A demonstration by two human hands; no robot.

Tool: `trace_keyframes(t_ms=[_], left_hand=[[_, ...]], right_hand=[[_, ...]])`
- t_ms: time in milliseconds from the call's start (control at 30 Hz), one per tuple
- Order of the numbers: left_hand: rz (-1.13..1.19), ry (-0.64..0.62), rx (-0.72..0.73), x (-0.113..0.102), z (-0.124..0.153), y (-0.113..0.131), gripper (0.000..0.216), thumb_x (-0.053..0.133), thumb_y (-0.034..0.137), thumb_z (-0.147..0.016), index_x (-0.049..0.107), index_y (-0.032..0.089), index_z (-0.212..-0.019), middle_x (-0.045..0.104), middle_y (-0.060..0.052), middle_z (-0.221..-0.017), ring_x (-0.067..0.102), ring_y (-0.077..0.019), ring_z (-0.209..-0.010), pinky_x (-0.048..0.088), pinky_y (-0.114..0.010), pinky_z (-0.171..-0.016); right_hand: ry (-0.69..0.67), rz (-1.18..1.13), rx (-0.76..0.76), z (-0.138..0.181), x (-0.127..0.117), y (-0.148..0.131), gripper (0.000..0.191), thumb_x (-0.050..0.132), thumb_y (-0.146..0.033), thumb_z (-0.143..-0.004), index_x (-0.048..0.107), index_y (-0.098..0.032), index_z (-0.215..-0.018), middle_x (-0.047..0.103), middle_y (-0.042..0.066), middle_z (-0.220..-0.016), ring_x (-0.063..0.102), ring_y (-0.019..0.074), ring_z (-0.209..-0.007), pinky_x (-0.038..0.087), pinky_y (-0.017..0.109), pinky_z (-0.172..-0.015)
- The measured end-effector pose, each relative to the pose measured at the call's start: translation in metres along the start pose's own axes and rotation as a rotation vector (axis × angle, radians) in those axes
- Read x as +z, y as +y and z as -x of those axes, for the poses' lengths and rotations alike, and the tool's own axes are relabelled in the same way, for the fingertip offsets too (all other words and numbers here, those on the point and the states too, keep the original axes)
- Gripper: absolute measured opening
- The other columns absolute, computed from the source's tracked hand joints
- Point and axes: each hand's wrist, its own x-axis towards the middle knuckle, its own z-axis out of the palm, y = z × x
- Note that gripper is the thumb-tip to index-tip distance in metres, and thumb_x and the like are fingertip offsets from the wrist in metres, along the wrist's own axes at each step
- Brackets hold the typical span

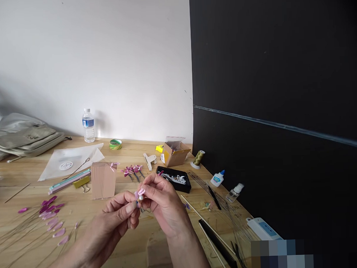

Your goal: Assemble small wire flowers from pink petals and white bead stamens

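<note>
Above the wooden table, my left hand (115, 218) and my right hand (166, 206) meet with their fingers pinched together. Between the fingertips is a small pale pink flower (141, 192) with a white pearl bead. My left thumb and index finger grip its base, while the right thumb and fingers close on its petals. Whatever stem it has is mostly hidden by the fingers. Left of my hands lie loose pink and magenta petals (59, 232) on thin wires. Just beyond my fingers rest several dark pink wired flowers (133, 170).
A beige block (103, 181) stands behind my left hand. A black tray (186, 186) with small white pieces and a cardboard box (176, 155) are beyond my right. Glue bottle (217, 179), spray bottle (235, 192), thread spool (199, 158) and comb (219, 246) line the right side.
</note>
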Motion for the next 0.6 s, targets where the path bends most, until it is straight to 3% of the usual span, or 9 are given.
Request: trace_keyframes(t_ms=[200, 600], left_hand=[[0.0, 0.031, 0.062, 0.0004, -0.0025, 0.0, 0.006, 0.06, 0.021, -0.076, 0.063, 0.018, -0.081, 0.051, 0.003, -0.06, 0.043, -0.0073, -0.056, 0.037, -0.016, -0.057], [0.335, 0.031, -0.026, -0.0053, -0.0081, -0.0015, 0.012, 0.063, 0.008, -0.071, 0.065, 0.013, -0.082, 0.052, 0.001, -0.063, 0.048, -0.0056, -0.057, 0.044, -0.016, -0.053]], right_hand=[[0.068, -0.01, -0.011, -0.0007, 0.001, 0.0003, 0.017, 0.069, -0.019, -0.06, 0.053, -0.015, -0.062, 0.06, -0.003, -0.055, 0.049, 0.0049, -0.048, 0.033, 0.014, -0.043], [0.125, -0.008, -0.027, -0.0054, -0.0046, 0.0024, 0.02, 0.071, -0.022, -0.055, 0.053, -0.015, -0.062, 0.06, -0.003, -0.056, 0.05, 0.0062, -0.049, 0.036, 0.016, -0.042]])
